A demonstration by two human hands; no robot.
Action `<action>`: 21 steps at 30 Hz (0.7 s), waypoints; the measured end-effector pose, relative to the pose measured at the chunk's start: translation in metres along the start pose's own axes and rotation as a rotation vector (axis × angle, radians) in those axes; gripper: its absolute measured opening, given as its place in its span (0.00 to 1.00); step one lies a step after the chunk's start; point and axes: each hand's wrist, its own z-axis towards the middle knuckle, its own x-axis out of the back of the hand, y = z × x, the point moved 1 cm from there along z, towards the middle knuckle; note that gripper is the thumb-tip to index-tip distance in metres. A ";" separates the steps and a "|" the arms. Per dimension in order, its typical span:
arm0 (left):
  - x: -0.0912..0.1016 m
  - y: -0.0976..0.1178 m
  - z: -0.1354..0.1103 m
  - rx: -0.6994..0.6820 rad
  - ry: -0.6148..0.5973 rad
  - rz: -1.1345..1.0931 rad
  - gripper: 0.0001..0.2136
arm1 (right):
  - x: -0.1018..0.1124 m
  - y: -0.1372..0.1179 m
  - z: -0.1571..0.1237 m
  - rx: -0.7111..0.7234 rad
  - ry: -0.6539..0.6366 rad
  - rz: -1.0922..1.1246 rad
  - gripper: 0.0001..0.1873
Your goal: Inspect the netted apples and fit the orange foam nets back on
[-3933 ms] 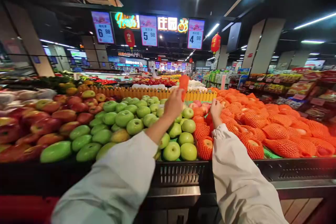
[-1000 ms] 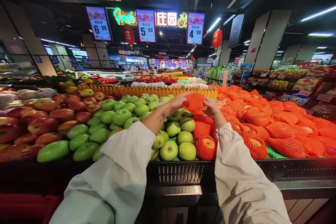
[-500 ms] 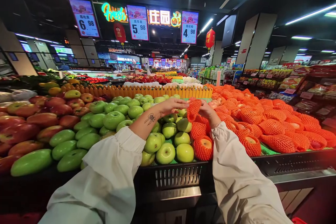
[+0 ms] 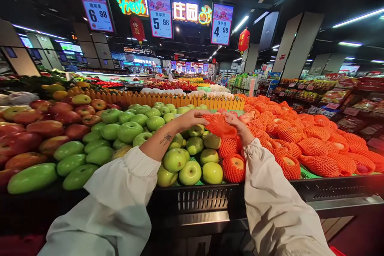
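Both my hands hold an orange foam net sleeve (image 4: 220,127) stretched between them above the fruit display. My left hand (image 4: 193,118) pinches its left edge, over the green apples (image 4: 141,128). My right hand (image 4: 235,122) grips its right edge, near the fruits wrapped in orange nets (image 4: 288,140). Whether a fruit sits inside the sleeve I cannot tell. Both arms wear white sleeves, and the left forearm shows a small tattoo.
Red apples (image 4: 39,128) fill the left of the display. A black crate edge (image 4: 204,198) fronts the bins. A yellow picket fence (image 4: 180,101) runs behind the fruit. Price signs (image 4: 160,16) hang overhead. Shelves of packaged goods (image 4: 336,96) stand at the right.
My left hand went from holding a loose sleeve up high to meeting the right hand. Both hands now pull the sleeve flatter and lower. The view has shifted slightly.
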 end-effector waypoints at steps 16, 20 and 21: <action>0.045 -0.023 -0.042 -0.077 0.760 0.206 0.19 | 0.021 -0.017 -0.002 -0.042 0.651 -0.102 0.28; 0.045 -0.021 -0.050 0.095 1.079 0.748 0.19 | 0.055 -0.030 -0.011 0.098 1.130 -0.276 0.17; 0.043 -0.021 -0.051 0.124 1.085 0.812 0.20 | 0.062 -0.035 -0.011 0.120 1.196 -0.338 0.14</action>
